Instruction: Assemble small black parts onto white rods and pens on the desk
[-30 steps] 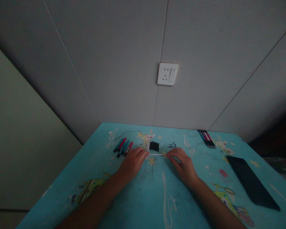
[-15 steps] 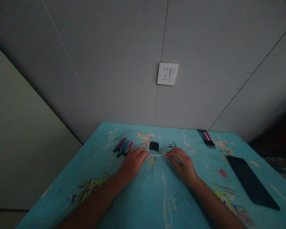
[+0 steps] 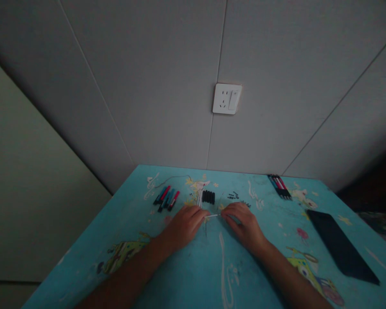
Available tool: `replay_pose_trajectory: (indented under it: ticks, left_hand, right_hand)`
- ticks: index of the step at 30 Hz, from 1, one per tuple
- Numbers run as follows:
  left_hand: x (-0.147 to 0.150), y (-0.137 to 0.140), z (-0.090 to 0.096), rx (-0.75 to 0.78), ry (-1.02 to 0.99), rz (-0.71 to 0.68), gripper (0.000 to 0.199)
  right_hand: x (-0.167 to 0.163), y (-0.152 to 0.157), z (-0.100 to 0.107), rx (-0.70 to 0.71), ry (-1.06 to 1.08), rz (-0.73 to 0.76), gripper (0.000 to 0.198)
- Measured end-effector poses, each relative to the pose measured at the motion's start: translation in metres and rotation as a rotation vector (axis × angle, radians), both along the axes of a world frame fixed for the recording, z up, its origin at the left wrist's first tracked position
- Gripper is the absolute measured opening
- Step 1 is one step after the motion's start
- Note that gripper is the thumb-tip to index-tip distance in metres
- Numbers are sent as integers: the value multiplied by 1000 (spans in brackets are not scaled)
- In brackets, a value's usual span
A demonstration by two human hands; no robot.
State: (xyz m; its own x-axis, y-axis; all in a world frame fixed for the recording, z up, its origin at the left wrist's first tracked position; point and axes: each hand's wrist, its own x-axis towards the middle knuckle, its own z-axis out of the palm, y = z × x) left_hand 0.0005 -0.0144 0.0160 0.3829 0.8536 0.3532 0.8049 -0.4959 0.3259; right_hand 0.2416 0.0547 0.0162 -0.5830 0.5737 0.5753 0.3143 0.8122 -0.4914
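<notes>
My left hand (image 3: 190, 221) is closed, pinching a thin white stick (image 3: 213, 215) that looks like a pen refill. The stick points right toward my right hand (image 3: 242, 221), whose thumb and fingertips are pinched together at its far end. What those right fingertips hold is too small to make out. Just beyond my hands lie a row of short black tubes (image 3: 208, 197) and a bundle of thin white sticks (image 3: 200, 198). Small dark pieces (image 3: 233, 195) are scattered behind my right hand. Several red and blue pen barrels (image 3: 166, 198) rest past my left hand.
Several pens (image 3: 279, 186) lie side by side at the back right of the blue patterned table (image 3: 193, 274). A dark flat rectangular board (image 3: 341, 246) lies along the right. A wall with a socket (image 3: 227, 99) stands behind the table.
My left hand has moved slightly right and toward me, and less of the white stick shows between the hands. The right hand has shifted slightly left, uncovering small dark pieces behind it.
</notes>
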Motion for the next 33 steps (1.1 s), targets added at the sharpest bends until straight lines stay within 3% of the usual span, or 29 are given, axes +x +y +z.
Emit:
replay_pose_trajectory:
  ticks: [13, 22, 33]
  left_hand:
    - [4, -3, -8, -55, 146, -42, 33]
    - [3, 0, -8, -100, 224, 108, 46]
    - [3, 0, -10, -48, 103, 147, 40]
  right_hand:
    - [-16, -10, -2, -10, -101, 53, 15]
    - [-24, -6, -14, 17, -117, -108, 26]
    - [-32, 0, -24, 103, -331, -282, 42]
